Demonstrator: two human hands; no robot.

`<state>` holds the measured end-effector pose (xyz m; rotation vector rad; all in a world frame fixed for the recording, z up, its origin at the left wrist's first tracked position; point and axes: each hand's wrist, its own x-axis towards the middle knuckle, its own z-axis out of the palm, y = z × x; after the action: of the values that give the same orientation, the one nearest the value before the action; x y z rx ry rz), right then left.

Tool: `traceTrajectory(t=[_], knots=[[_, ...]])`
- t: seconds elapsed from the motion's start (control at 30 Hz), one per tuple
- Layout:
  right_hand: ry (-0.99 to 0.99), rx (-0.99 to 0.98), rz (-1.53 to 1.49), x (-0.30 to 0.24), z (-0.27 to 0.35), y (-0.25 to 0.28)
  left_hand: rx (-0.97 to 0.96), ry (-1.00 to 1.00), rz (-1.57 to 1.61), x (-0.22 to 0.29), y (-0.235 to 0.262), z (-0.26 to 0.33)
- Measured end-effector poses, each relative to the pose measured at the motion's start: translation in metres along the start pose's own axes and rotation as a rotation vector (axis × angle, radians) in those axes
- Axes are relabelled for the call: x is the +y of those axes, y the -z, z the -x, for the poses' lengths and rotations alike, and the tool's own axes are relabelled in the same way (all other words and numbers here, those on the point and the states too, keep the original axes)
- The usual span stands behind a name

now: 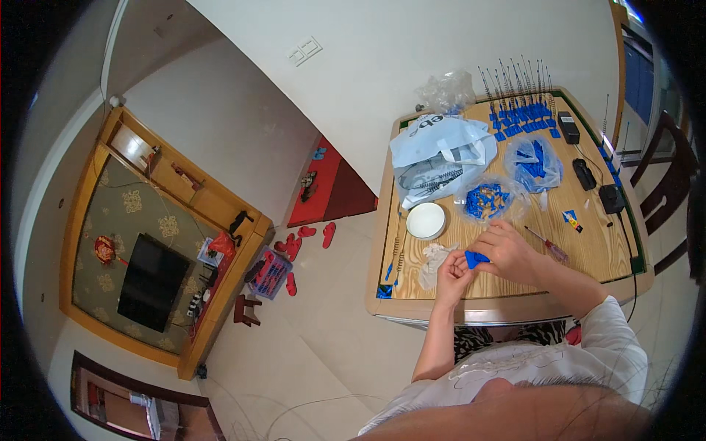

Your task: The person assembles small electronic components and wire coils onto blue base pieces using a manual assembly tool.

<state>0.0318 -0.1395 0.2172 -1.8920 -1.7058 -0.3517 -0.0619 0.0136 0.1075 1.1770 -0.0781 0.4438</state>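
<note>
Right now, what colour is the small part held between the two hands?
The small plastic part is blue, seen best in the head view.

**Two hands meet over a small blue part at the worktop's near edge**

The left hand [454, 273] and right hand [506, 250] come together above the wooden worktop [588, 253], fingers [462, 266] pinching a small blue plastic part [476, 258] between them. Just beyond lies an open clear bag of blue and tan pieces [487, 200], with a white bowl [426, 220] to its left and a red-handled screwdriver [548, 245] to the right. A white carrier bag [437, 151] slumps farther back, beside rows of blue parts with metal pins [522, 110] along the far edge.
</note>
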Motion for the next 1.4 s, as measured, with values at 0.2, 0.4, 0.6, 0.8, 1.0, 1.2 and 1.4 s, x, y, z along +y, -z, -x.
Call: traceTrajectory(t=[0.2, 0.4, 0.6, 0.8, 1.0, 1.2, 1.4], knots=[[0.014, 0.017, -0.020, -0.003, 0.001, 0.003, -0.019, -0.030, -0.025, 0.006, -0.003, 0.003], [0.019, 0.017, -0.038, -0.008, 0.003, 0.010, -0.036, -0.043, -0.027, 0.016, -0.010, 0.005], [0.035, 0.019, -0.031, -0.012, 0.004, 0.010, -0.053, -0.069, -0.037, 0.015, -0.007, 0.007], [0.049, 0.008, -0.014, -0.013, 0.004, 0.012, -0.073, -0.052, -0.013, 0.014, -0.006, 0.008], [0.052, 0.009, -0.023, -0.014, 0.003, 0.014, -0.058, -0.048, -0.014, 0.015, -0.007, 0.007], [0.061, 0.016, -0.023, -0.011, 0.004, 0.012, -0.063, -0.050, -0.027, 0.017, -0.008, 0.007], [0.054, 0.015, -0.036, -0.008, 0.004, 0.009, -0.034, -0.017, -0.033, 0.018, -0.008, 0.007]])
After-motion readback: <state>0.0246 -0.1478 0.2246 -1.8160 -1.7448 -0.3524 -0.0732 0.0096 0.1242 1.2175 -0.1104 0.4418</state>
